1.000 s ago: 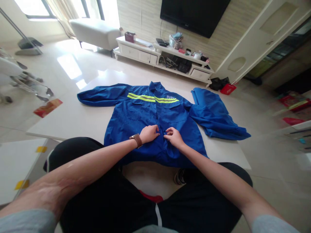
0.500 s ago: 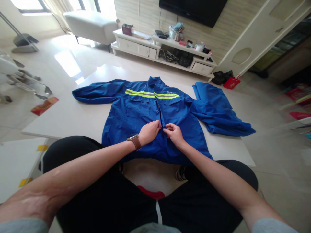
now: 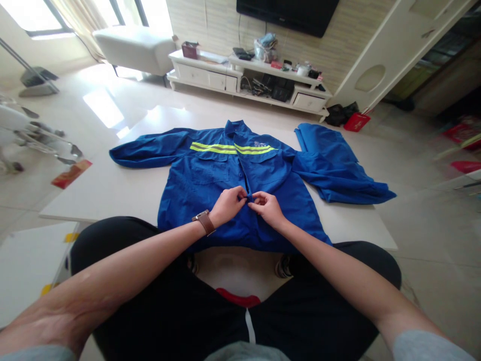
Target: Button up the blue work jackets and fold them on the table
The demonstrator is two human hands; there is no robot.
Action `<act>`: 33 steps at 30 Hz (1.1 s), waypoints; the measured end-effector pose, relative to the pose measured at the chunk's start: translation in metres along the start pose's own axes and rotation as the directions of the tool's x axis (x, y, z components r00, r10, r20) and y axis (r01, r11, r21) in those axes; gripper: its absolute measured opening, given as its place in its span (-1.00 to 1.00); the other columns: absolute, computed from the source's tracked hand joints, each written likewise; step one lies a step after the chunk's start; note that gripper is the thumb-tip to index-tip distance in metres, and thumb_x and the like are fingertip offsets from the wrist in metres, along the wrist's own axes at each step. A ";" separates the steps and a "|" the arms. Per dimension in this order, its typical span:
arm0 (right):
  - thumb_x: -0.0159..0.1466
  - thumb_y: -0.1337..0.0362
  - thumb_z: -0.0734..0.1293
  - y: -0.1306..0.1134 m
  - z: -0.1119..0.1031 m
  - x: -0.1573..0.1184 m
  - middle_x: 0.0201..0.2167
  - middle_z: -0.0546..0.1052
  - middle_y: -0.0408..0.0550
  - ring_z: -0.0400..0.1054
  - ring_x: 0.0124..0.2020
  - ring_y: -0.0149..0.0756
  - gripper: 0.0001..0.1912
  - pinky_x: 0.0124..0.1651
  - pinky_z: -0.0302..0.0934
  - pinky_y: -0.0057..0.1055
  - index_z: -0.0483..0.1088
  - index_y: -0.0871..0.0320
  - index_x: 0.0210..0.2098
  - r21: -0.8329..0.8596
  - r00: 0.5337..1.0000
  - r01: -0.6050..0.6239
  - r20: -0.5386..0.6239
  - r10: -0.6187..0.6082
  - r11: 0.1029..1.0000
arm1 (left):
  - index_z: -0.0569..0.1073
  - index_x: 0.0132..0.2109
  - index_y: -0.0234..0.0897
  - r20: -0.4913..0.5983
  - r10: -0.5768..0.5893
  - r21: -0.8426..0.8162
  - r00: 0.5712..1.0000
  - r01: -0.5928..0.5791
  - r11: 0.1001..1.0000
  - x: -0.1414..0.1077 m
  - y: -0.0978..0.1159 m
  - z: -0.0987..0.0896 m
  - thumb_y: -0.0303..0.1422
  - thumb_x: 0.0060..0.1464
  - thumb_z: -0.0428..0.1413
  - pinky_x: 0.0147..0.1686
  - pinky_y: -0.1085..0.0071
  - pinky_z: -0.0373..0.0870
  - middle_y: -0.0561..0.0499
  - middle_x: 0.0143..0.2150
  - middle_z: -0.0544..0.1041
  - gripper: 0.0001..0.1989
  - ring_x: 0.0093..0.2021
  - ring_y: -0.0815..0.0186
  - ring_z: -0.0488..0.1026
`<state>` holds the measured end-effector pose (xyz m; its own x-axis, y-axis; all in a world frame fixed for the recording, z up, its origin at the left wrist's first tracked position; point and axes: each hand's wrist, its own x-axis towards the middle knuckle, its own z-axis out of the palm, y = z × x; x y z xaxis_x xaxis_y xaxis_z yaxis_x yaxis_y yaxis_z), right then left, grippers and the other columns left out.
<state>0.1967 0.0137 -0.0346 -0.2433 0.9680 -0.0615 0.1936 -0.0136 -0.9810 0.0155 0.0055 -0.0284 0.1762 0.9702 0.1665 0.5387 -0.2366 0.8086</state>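
Note:
A blue work jacket (image 3: 210,173) with a yellow and grey reflective band across the chest lies front up, sleeves spread, on a white table. Its front placket is partly parted below the chest. My left hand (image 3: 229,204), a brown-strapped watch on its wrist, pinches one placket edge. Close against it, my right hand (image 3: 267,208) pinches the other edge, fingertips nearly meeting. Whether a button sits between the fingertips is hidden. One button shows on the placket just above my hands. Folded blue cloth (image 3: 325,145) lies at the right, partly under the jacket's sleeve.
The white table (image 3: 101,193) reaches out on both sides of the jacket. Beyond it stand a white TV cabinet (image 3: 199,75) with clutter on top and a pale bench (image 3: 135,47). A red packet (image 3: 71,173) lies off the table's left edge. My knees are against the near side.
My two hands have drawn closer together at the placket, and the gap between its edges there has narrowed. The camera view has shifted slightly.

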 end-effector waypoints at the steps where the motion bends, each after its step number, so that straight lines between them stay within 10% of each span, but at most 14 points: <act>1: -0.03 0.11 0.50 0.000 0.000 0.000 -0.57 0.42 -0.24 0.23 -0.57 -0.41 -0.60 -0.46 0.10 -0.44 0.45 0.17 -0.25 -0.014 1.000 0.010 0.001 -0.010 1.000 | 0.52 -0.22 -0.27 0.000 -0.006 -0.006 1.000 0.006 1.000 0.000 0.000 0.000 -0.49 0.11 0.14 -0.31 0.46 0.38 0.03 -0.31 0.61 -0.90 -0.37 0.34 0.52; 17: 0.13 0.22 0.41 -0.004 -0.002 -0.007 -0.52 0.41 -0.24 0.28 -0.50 -0.38 -0.73 -0.38 0.14 -0.44 0.47 0.13 -0.17 -0.269 0.984 0.177 0.056 -0.168 0.947 | 0.54 -0.27 -0.29 0.044 -0.110 -0.214 0.993 0.117 0.970 -0.002 0.010 -0.005 -0.49 0.06 0.12 -0.42 0.50 0.40 0.06 -0.39 0.59 -0.89 -0.48 0.38 0.53; 23: 0.16 0.34 0.36 -0.010 -0.002 -0.011 -0.51 0.40 -0.25 0.31 -0.47 -0.37 -0.76 -0.35 0.14 -0.45 0.45 0.08 -0.15 -0.462 0.957 0.291 0.162 -0.242 0.838 | 0.52 -0.27 -0.34 0.168 -0.281 -0.507 0.945 0.328 0.797 -0.002 0.008 -0.002 -0.17 0.11 0.24 -0.46 0.47 0.41 -0.02 -0.41 0.60 -0.72 -0.45 0.31 0.55; 33: 0.35 0.34 0.25 -0.009 -0.002 -0.011 -0.27 0.52 -0.06 0.41 -0.24 -0.27 -0.82 -0.15 0.24 -0.37 0.49 0.14 -0.14 -0.472 0.898 0.435 0.170 -0.406 0.766 | 0.46 -0.31 -0.35 0.206 -0.411 -0.674 0.888 0.433 0.598 0.002 0.002 0.002 -0.43 0.02 0.29 -0.39 0.49 0.43 0.06 -0.49 0.54 -0.85 -0.48 0.40 0.51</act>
<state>0.1996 0.0034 -0.0248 -0.4585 0.8324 0.3113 0.4912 0.5293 -0.6918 0.0190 0.0065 -0.0276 0.1044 0.9479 -0.3010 -0.1565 0.3146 0.9362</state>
